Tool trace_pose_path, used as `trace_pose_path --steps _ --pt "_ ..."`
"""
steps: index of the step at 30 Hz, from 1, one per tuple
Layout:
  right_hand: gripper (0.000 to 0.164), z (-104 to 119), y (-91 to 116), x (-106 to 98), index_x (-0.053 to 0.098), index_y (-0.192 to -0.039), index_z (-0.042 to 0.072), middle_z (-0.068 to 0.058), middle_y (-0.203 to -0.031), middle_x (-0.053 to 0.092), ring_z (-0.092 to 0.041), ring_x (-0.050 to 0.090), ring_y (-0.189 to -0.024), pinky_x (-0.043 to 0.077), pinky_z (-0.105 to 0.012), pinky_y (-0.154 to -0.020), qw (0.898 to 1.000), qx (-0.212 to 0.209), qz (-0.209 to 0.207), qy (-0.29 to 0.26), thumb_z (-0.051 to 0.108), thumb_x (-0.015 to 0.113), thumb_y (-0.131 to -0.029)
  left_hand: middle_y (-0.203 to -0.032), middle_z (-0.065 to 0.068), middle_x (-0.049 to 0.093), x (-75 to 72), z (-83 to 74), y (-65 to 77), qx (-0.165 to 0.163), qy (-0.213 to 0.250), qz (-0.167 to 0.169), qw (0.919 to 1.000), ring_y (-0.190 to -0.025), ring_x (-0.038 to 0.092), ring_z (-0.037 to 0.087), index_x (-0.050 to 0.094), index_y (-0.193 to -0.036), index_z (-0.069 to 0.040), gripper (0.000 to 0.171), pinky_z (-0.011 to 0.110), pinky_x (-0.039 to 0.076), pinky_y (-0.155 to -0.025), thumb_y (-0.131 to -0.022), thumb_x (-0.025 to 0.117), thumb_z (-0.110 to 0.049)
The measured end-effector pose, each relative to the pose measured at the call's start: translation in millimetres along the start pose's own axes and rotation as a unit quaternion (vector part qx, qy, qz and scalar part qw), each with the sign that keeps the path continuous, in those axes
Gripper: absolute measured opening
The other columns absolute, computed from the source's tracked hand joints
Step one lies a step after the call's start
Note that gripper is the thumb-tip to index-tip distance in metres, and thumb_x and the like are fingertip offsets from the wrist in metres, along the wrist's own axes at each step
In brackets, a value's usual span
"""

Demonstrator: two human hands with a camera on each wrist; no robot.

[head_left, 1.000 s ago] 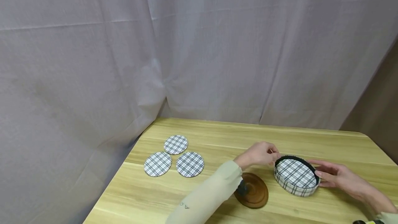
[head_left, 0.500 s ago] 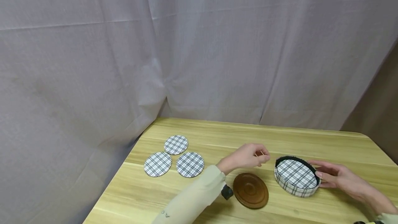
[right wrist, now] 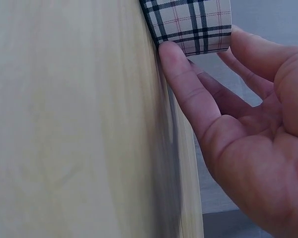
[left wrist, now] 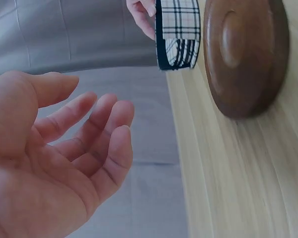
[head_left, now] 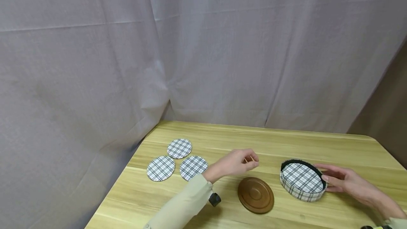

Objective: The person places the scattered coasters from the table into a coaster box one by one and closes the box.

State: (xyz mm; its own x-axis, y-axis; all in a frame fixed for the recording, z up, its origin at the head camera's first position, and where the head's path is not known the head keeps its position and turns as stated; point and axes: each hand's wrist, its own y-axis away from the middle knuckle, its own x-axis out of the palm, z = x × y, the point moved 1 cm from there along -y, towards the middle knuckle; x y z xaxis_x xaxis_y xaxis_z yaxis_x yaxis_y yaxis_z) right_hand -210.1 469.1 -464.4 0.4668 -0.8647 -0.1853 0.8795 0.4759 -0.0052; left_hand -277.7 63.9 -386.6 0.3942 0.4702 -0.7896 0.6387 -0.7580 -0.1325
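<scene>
On the right of the table stands a round plaid coaster holder (head_left: 303,196) with a black lining and a plaid coaster (head_left: 303,177) lying inside. My right hand (head_left: 351,183) grips its right side; the right wrist view shows thumb and fingertips at the holder's edge (right wrist: 191,25). Off to the left, my left hand (head_left: 233,162) hovers above the table, behind and left of a brown round wooden disc (head_left: 255,195). Its fingers are loosely bent, and the left wrist view shows the palm (left wrist: 35,183) holding nothing.
Three plaid coasters (head_left: 161,168) lie flat in a cluster on the left of the wooden table (head_left: 136,200). The left forearm partly covers the nearest right one (head_left: 192,167). A grey curtain (head_left: 216,63) hangs behind the table's back edge.
My left hand has drawn away from the coaster holder's left edge, moving left past the wooden disc, which is now fully uncovered. The right hand and the holder have stayed in place.
</scene>
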Motion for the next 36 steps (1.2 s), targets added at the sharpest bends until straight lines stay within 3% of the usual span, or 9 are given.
trace_pose_path --steps 16,25,33,36 --pt "0.048 1 0 1 0.039 -0.15 0.013 0.018 -0.13 0.061 -0.007 0.063 -0.114 0.056 -0.033 -0.089 1.0 0.0 0.004 -0.014 -0.001 0.038 -0.104 -0.095 -0.002 0.066 -19.8 44.6 40.5 -0.044 0.024 -0.016 0.9986 -0.083 0.058 0.004 0.063 -0.112 -0.013 0.02 0.018 0.048 -0.073 -0.099 0.058 -0.028" --pt "0.049 2 -1 1 0.039 -0.15 0.012 0.017 -0.13 0.061 -0.006 0.062 -0.115 0.056 -0.032 -0.089 1.0 -0.001 0.007 -0.019 -0.002 0.037 -0.104 -0.098 -0.002 0.066 -32.7 73.9 67.3 -0.094 -0.028 -0.037 0.9945 -0.085 0.059 0.006 0.063 -0.113 -0.014 0.022 0.024 0.049 -0.074 -0.099 0.058 -0.031" --pt "0.048 1 -1 1 0.039 -0.15 0.011 0.017 -0.129 0.061 -0.007 0.063 -0.114 0.056 -0.033 -0.089 1.0 0.004 0.01 -0.015 -0.001 0.038 -0.104 -0.091 0.004 0.067 -42.0 102.5 83.0 -0.072 -0.088 -0.076 0.9906 -0.083 0.061 0.013 0.063 -0.108 -0.005 0.017 0.027 0.051 -0.074 -0.098 0.059 -0.018" --pt "0.048 1 -1 1 0.04 -0.15 0.012 0.018 -0.129 0.061 -0.006 0.063 -0.113 0.057 -0.032 -0.089 1.0 0.009 0.005 -0.015 0.0 0.039 -0.104 -0.096 0.007 0.066 -48.5 109.4 91.0 -0.09 -0.112 -0.083 0.9861 -0.09 0.06 0.018 0.063 -0.109 -0.005 0.016 0.034 0.051 -0.08 -0.098 0.059 -0.016"
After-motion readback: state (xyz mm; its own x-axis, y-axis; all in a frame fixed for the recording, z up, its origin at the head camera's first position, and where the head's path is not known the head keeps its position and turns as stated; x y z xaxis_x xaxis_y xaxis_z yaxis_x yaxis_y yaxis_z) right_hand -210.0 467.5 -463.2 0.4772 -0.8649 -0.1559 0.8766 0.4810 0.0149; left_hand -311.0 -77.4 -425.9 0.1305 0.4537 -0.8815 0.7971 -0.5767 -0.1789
